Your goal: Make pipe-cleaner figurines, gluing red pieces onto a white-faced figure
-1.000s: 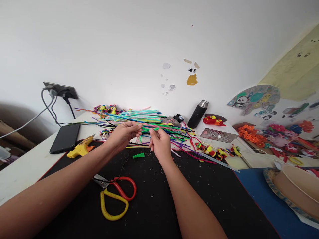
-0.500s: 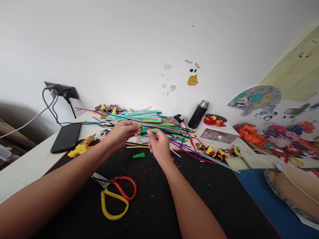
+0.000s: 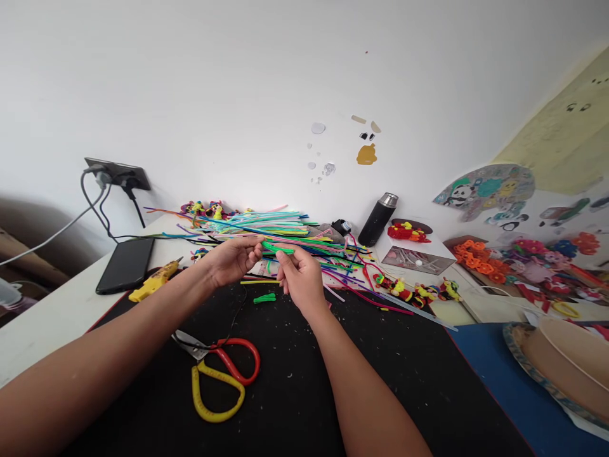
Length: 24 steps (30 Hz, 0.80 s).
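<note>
Between my two hands is a bent green pipe cleaner (image 3: 278, 248), held above the black mat. My left hand (image 3: 234, 259) pinches its left end with thumb and fingertips. Its right end sits between the thumb and fingers of my right hand (image 3: 302, 277). Below them, a second folded green pipe cleaner (image 3: 264, 298) lies on the mat. Scissors (image 3: 219, 374) with one red and one yellow handle rest nearer to me. Behind my hands spreads a heap of many-coloured pipe cleaners (image 3: 271, 222).
A yellow glue gun (image 3: 156, 282) and a black phone (image 3: 124, 265) lie at left. At the back right stand a black flask (image 3: 378, 219) and a small white drawer box (image 3: 419, 259). Several little figures (image 3: 413, 292) lie before it. A round basket (image 3: 566, 362) is at far right.
Both hands have shifted slightly, and my left fingers have moved a little left along the green pipe cleaner. Everything on the table stays in place.
</note>
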Tool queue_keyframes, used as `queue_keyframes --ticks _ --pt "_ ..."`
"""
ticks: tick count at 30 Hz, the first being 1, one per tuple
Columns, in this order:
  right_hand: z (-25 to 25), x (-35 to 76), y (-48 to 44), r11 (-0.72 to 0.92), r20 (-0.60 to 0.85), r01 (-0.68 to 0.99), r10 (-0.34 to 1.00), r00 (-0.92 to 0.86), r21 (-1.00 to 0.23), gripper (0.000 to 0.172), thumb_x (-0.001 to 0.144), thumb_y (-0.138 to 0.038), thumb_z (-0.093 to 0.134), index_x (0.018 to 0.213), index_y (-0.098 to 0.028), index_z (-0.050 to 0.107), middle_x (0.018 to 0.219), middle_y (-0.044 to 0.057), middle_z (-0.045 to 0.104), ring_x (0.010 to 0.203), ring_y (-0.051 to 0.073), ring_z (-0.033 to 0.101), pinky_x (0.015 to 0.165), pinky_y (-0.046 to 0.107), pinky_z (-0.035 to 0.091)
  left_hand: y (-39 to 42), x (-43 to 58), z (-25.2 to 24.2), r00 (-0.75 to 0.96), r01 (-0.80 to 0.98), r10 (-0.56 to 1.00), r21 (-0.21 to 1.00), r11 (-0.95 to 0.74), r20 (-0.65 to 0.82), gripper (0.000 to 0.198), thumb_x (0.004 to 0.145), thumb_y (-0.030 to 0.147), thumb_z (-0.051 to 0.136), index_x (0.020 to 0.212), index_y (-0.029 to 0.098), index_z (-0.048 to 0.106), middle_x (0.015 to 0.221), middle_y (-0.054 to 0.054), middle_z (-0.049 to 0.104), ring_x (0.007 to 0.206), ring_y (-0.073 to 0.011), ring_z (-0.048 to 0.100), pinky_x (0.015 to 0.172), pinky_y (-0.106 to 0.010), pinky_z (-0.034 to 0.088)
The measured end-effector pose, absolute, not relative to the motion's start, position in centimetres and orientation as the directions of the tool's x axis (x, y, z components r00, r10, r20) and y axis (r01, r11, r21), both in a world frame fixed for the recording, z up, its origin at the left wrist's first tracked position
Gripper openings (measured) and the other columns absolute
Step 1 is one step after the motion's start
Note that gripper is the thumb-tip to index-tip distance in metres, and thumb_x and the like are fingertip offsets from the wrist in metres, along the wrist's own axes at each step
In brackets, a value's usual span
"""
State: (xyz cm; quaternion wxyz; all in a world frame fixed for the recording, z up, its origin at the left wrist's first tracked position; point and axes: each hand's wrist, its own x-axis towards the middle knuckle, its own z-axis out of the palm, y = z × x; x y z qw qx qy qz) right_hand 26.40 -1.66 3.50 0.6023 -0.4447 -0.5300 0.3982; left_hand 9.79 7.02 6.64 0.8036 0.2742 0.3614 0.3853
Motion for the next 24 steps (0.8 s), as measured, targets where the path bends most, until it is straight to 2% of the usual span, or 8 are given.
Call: queue_keyframes --ticks 7,15,19,24 --pt "3.4 26.4 -1.5 0.306 0.310 0.049 0.946 0.098 -0.951 0.034 0.096 -0.053 0.067 0.102 -0.021 0.073 0.057 -0.006 0.061 0.037 0.009 0.049 0.037 0.020 0.034 7.1 9.9 6.4 0.460 -0.374 0.786 0.713 0.593 -0.413 0.021 0.091 -0.004 0.065 0.076 0.011 0.066 0.059 -0.001 0.063 0.045 -0.0065 0.060 0.042 -0.008 0.052" --pt "3.9 26.5 -1.8 0.306 0.309 0.047 0.944 0.118 -0.951 0.039 0.096 -0.055 0.068 0.079 -0.021 0.063 0.052 -0.007 0.056 0.035 0.008 0.047 0.037 0.020 0.034 6.6 10.1 6.1 0.456 -0.315 0.825 0.806 0.501 -0.335 0.019 0.090 -0.003 0.067 0.076 0.009 0.071 0.061 -0.002 0.066 0.049 -0.0073 0.063 0.047 -0.010 0.055" --pt "4.1 26.7 -1.7 0.281 0.281 0.023 0.949 0.144 -0.959 0.043 0.094 -0.058 0.069 0.074 -0.022 0.057 0.047 -0.008 0.053 0.034 0.008 0.045 0.037 0.020 0.033 6.4 10.1 6.3 0.478 -0.286 0.847 0.871 0.399 -0.231 0.015 0.081 0.004 0.083 0.071 0.009 0.073 0.060 -0.002 0.067 0.050 -0.0088 0.063 0.046 -0.013 0.054" --pt "4.0 26.8 -1.4 0.266 0.261 -0.029 0.957 0.124 -0.963 0.042 0.092 -0.059 0.071 0.076 -0.023 0.057 0.046 -0.010 0.049 0.033 0.009 0.044 0.040 0.022 0.039 6.1 9.8 6.7 0.512 -0.255 0.850 0.923 0.288 -0.124 0.032 0.061 0.020 0.103 0.065 0.010 0.072 0.059 -0.002 0.068 0.050 -0.0095 0.061 0.045 -0.015 0.051"
